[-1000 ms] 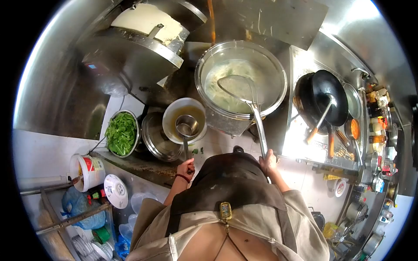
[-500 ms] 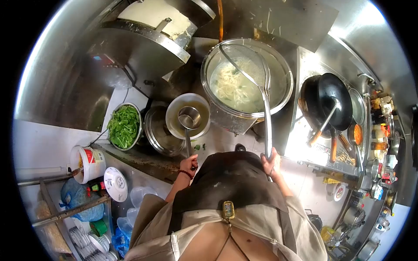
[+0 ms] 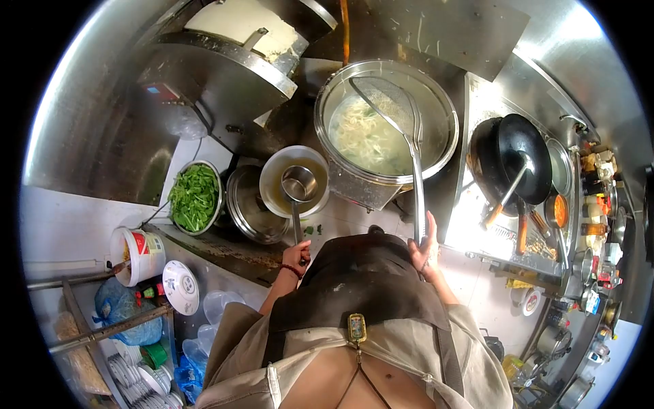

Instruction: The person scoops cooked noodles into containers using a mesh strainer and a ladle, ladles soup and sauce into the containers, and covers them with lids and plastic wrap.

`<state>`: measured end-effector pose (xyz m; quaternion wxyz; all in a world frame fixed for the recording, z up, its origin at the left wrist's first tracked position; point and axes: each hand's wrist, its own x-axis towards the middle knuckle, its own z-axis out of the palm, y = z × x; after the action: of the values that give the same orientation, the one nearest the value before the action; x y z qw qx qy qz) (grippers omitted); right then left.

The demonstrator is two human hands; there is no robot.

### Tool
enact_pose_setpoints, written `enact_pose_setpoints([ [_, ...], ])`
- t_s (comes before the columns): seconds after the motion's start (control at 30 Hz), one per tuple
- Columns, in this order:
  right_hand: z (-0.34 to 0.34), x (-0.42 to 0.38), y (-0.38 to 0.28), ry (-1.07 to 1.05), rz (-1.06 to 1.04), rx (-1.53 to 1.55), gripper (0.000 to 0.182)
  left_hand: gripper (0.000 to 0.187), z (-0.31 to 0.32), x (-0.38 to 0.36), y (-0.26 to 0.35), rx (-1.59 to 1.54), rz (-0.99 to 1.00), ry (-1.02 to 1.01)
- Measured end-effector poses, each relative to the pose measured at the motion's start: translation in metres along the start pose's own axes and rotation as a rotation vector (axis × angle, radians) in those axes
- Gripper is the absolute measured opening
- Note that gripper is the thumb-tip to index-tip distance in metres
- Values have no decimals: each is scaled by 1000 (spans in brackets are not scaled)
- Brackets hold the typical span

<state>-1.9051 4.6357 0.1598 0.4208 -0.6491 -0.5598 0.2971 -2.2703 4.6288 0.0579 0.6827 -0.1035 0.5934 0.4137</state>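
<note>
Pot (image 3: 443, 136): the wide steel one ahead of the cook, cloudy liquid inside with pale noodle-like strands (image 3: 361, 133) gathered toward the left.
Wok (image 3: 530, 140): black, tilted, over on the worktop (image 3: 464, 215) to the right.
Strainer (image 3: 385, 99): mesh head over the right part of the pot, long handle crossing the near rim toward the cook.
White tub (image 3: 266, 185): just left of the pot, holding brownish liquid.
Greens (image 3: 194, 198): heaped in a steel bowl (image 3: 221, 198), farther left.
Ladle (image 3: 300, 183): cup at the tub's middle — I can't tell how deep — handle pointing back.
Right hand (image 3: 424, 255): beside the strainer's handle and touching it, fingers straightened; whether the thumb pinches it, I can't tell.
Left hand (image 3: 296, 255): fingers curled tight round the ladle's handle.
</note>
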Motion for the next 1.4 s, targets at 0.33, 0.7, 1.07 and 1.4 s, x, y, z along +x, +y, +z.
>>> enact_pose_setpoints([
  [0.33, -9, 0, -5, -142, 216, 21, 79, 15, -3, -1, -2, -18, -7, -18],
  [0.7, -5, -3, 12, -72, 116, -86, 78, 16, -17, 14, -6, -51, -10, -59],
  [1.07, 1, -7, 35, -46, 133, -24, 74, 16, -13, 12, -2, -71, -36, -25],
  [1.4, -4, -3, 15, -47, 140, -93, 73, 15, -17, 17, -2, -60, -25, -55],
])
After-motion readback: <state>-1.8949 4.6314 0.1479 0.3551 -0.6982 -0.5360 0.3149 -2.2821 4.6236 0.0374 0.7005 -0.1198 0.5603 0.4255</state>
